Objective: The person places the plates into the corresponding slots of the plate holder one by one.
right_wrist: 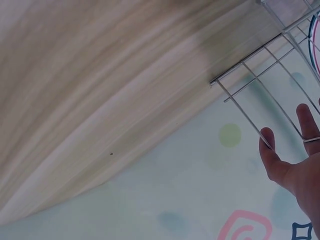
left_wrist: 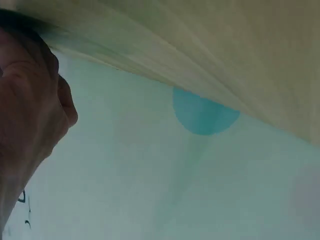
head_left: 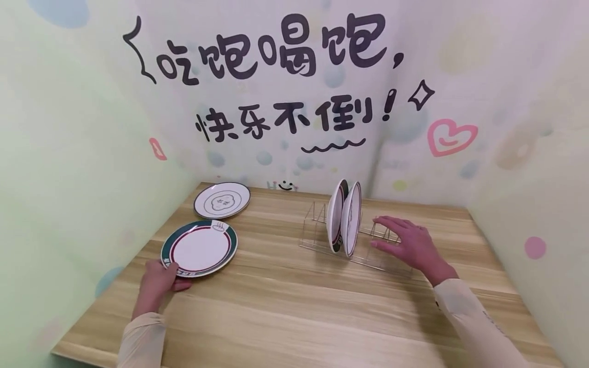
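My left hand grips the near left rim of a white plate with a green band and a red inner ring, thumb on top of the rim. In the left wrist view the hand shows at the left edge, the plate only a dark sliver. At the right end of a wire plate rack, my right hand spreads its fingers fairly straight, with fingertips right at the wires. Two plates stand on edge in the rack: a green-banded plate and a white plate to its right.
Behind the gripped plate lies a white plate with a thin dark rim and a cloud-like face drawing. Everything stands on a wood-grain table. Printed cloth walls enclose its back and sides.
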{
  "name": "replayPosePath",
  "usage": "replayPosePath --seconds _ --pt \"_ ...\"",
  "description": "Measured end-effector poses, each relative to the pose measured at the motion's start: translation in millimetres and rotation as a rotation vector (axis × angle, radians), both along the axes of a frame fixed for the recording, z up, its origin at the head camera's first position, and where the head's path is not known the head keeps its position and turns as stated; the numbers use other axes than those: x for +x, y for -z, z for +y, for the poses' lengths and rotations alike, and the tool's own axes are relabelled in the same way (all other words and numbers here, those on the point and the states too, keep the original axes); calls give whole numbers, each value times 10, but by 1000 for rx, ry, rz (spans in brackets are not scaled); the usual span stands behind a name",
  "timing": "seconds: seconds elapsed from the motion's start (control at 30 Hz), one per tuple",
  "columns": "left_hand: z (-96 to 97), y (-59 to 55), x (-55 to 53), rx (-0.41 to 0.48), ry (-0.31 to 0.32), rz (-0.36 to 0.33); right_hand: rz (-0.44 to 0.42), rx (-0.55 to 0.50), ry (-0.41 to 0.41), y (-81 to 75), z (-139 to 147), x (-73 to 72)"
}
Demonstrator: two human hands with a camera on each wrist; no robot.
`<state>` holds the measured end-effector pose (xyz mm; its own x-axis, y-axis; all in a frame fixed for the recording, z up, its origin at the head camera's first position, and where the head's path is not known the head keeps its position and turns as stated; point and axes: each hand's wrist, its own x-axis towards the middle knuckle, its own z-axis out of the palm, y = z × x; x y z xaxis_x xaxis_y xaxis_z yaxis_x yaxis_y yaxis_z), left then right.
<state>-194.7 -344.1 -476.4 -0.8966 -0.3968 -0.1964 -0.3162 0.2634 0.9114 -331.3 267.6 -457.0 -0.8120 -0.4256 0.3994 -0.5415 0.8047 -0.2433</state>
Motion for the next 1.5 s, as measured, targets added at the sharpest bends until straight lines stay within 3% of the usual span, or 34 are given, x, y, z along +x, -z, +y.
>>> replayPosePath --seconds 0.07,0.13,0.3,0.43,0.57,0.73,0.9,1.03,1.2,1.5 --pt "13 -29 -19 211 9 82 3 1 9 -1 25 -6" --pt "36 -53 -41 346 33 132 3 3 14 -4 50 -15" --pt "113 -63 -57 407 110 114 -4 22 9 8 88 -46" --pt "230 -83 -71 460 185 143 -6 32 13 5 96 -50" --pt "383 -189 -124 529 249 182 -9 33 21 -8 110 -36" --pt "631 -471 -271 532 324 234 -17 29 28 -23 119 -20" --pt "926 -761 -503 535 404 276 -25 12 28 -27 112 1" --pt "1151 -927 -679 579 458 289 -30 -10 24 -2 93 5" --pt "1398 -1058 -861 617 491 306 -21 -23 15 7 46 16" --pt "1645 -1150 -1061 539 500 348 -31 -27 11 6 -30 13"
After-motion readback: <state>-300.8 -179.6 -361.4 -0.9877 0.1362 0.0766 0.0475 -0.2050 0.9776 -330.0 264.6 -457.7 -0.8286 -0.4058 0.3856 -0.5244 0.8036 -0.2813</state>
